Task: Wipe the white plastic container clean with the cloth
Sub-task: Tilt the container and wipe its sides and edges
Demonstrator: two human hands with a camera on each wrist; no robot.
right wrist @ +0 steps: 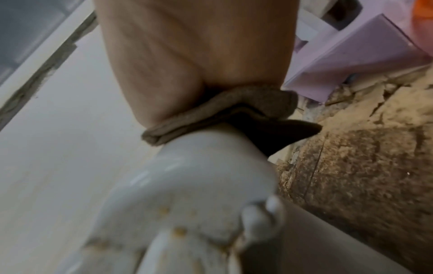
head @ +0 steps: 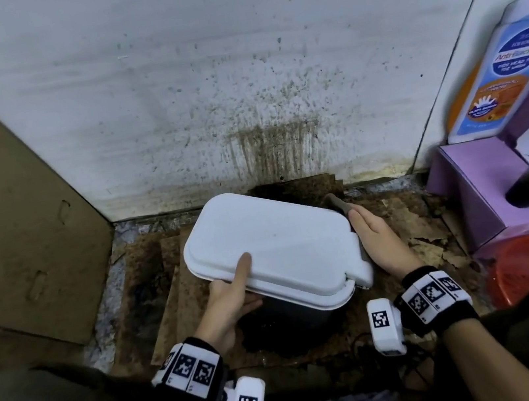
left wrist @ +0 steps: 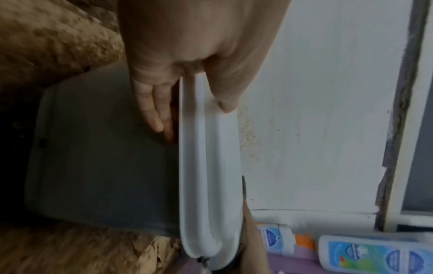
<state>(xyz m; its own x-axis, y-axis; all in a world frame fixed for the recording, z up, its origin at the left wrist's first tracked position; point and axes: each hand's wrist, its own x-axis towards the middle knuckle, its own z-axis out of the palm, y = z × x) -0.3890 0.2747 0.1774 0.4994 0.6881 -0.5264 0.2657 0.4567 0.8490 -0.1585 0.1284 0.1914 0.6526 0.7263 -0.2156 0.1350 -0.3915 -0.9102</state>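
Left hand [head: 233, 295] gripping container [head: 274, 250] rim, right hand [head: 378, 237] flat, pressing half-hidden cloth [right wrist: 225, 113] against it

Left hand [left wrist: 187, 61] gripping white container [left wrist: 208, 166] rim, thumb on lid.

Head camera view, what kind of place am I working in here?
Probably a grimy household storage or utility corner. A splattered, stained wall, soiled cardboard lining the floor, and a wash bottle on purple boxes suggest it.
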